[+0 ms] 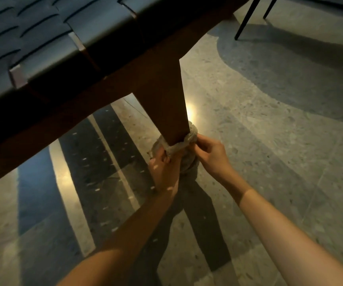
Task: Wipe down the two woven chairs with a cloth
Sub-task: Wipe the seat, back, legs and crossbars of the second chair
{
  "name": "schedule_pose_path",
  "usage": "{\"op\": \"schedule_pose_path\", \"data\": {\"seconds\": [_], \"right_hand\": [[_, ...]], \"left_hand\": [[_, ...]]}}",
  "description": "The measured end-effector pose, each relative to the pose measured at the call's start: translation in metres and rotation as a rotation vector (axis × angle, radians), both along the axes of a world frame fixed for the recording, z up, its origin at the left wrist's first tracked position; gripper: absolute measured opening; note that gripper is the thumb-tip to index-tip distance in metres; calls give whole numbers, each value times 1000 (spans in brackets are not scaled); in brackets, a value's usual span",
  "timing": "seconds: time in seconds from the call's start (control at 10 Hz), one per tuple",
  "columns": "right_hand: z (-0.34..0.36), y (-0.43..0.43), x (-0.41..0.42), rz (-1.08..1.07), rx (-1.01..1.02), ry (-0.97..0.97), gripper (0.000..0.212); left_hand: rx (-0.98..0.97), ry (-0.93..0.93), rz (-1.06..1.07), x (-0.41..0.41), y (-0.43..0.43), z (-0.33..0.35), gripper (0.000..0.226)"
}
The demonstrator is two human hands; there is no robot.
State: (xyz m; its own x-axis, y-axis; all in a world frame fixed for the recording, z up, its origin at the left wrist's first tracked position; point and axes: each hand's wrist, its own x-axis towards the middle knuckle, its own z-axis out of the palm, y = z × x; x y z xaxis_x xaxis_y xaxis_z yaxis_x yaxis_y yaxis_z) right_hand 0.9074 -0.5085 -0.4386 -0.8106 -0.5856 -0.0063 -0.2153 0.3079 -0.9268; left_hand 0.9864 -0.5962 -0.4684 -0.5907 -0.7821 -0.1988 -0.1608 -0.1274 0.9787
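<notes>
Speckled stone floor [280,131], barred with shadow, lies beneath a woven chair [108,58]. Curled fingers [202,141] of the left hand [164,172] and the right hand [212,156] grip the two ends of a pale cloth [190,138], which wraps round the low end of the chair's wooden leg [162,100], below the dark woven seat [42,38].

Nubby cloth [179,144]; smooth wood leg [164,104]; glossy speckled stone floor [269,141].

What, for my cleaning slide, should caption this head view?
Left hand and right hand hold a cloth wrapped around the woven chair's leg.
</notes>
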Motion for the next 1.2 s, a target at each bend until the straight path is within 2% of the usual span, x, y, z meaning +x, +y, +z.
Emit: {"op": "schedule_pose_path", "data": {"seconds": [0.2, 0.3, 0.4, 0.5, 0.6, 0.7, 0.8, 0.9, 1.0, 1.1, 1.2], "right_hand": [[-24, 5, -17, 93, 235, -19, 26], [-25, 4, -17, 78, 241, -69, 26], [-18, 1, -6, -3, 135, -88, 28], [1, -3, 10, -108, -16, -52, 31], [33, -10, 24, -177, -169, -15, 32], [72, -18, 36, -242, -271, 53, 32], [108, -26, 47, -282, -351, 102, 33], [135, -34, 56, -303, -403, 93, 38], [153, -34, 64, -303, -465, 114, 26], [163, -21, 76, -332, -488, 165, 20], [170, -12, 89, -388, -518, 288, 27]], "left_hand": [[-65, -117, -107, -8, -7, -29, 27], [-44, -112, -126, -7, -10, -29, 29], [17, -109, -157, -1, -10, -18, 26], [38, -88, -93, 10, -5, -3, 18], [28, 57, -6, 25, 7, 44, 10], [-68, 161, 119, 30, 7, 74, 14], [-30, 248, 256, 36, 5, 117, 15], [61, 331, 276, 43, 1, 151, 10], [133, 384, 267, 53, -1, 170, 21], [140, 341, 257, 66, 1, 180, 29], [15, 249, 228, 82, 3, 191, 29]]}}
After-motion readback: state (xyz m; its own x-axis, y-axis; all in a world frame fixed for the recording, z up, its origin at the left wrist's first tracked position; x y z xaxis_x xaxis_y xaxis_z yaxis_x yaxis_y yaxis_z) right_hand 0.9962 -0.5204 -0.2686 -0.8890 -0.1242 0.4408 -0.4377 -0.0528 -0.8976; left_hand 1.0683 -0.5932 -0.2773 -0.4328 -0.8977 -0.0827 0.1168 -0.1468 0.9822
